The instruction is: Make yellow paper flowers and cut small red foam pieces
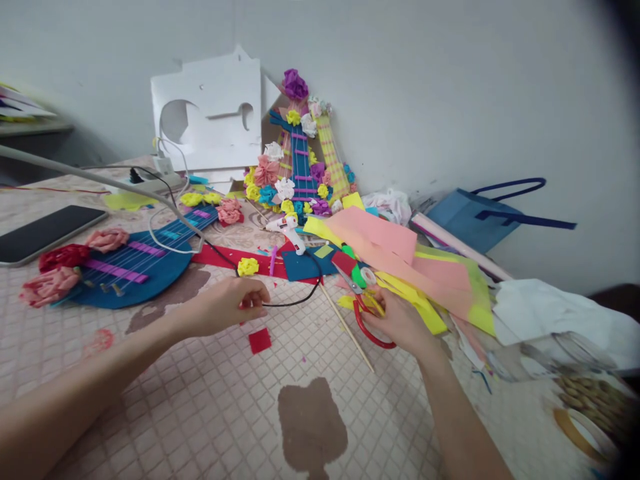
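My left hand [233, 307] is above the table with its thumb and fingers pinched. A bit of red shows between the fingers, too small to name, and the black cord [295, 301] of the glue gun passes by the fingertips. A small red paper square [260, 341] lies just below. At the pile of coloured paper, my right hand [397, 319] has its fingers closed at the red handles of a pair of scissors [361, 300], with the blades pointing up and left. A white glue gun [290, 230] rests beyond, on a dark blue piece [303, 262].
A blue paper guitar [145, 263] with crepe flowers lies at left beside a phone [53, 230]. Decorated guitars [303, 160] and white foam board [210, 113] lean on the wall. A wooden stick [347, 330], pink paper [380, 237] and a tape roll [583, 433] lie around.
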`<state>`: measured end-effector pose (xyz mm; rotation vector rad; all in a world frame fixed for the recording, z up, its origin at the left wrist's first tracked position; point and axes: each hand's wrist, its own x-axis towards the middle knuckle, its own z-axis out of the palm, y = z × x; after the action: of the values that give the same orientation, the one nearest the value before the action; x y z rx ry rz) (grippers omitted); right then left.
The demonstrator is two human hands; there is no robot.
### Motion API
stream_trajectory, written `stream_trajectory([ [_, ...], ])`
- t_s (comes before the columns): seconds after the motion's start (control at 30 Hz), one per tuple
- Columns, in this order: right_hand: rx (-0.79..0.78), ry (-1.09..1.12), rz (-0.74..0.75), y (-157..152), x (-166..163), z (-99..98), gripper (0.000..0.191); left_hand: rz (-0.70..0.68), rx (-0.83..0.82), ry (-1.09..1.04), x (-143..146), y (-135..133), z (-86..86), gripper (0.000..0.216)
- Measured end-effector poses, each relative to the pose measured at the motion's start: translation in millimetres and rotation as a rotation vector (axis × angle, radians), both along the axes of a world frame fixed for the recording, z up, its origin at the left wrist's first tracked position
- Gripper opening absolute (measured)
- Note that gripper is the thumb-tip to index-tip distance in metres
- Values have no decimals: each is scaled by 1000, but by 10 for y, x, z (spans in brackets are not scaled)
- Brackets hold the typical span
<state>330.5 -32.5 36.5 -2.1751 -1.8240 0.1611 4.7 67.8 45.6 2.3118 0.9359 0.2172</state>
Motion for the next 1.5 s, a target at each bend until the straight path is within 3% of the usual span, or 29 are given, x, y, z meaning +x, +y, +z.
stream_trajectory([
  [0.1, -47, -94, -4, 7, 25, -63, 33, -1, -17, 10, -32, 28, 44, 22],
  [0.27, -118, -196, -23, -1, 65, -71, 22, -8, -25, 47, -74, 49, 115, 21],
  [0.4, -37, -164, -40, -16, 42, -8, 19, -18, -17, 109, -93, 56, 121, 19],
  [0.57, 180, 72, 85, 15, -212, -7, 16, -71, 13, 164, -37, -51, 1, 13],
  [0.73, 147, 239, 292, -18, -695, -90, 8, -117, 71, 97, 42, -197, -89, 1],
  [0.87, 61, 593, 393, -89, -1076, -123, 10, -93, -41, 5, 83, -232, -88, 1],
  [0.97, -46, 849, 397, -115, -1271, -152, 24, -79, -224, -114, 130, -268, -72, 7],
  [1.03, -73, 972, 375, -106, -1337, -192, 22, -83, -303, -185, 163, -295, -65, 9],
  [1.2, -87, 1214, 251, -51, -1343, -294, 19, 16, -348, -338, 220, -299, -85, 16],
  [1.33, -30, 1323, 147, -41, -1313, -280, 22, 103, -449, -485, 263, -305, -161, 21],
  [1.5, 16, 1327, 124, -54, -1286, -233, 24, 121, -567, -570, 316, -367, -279, 29],
])
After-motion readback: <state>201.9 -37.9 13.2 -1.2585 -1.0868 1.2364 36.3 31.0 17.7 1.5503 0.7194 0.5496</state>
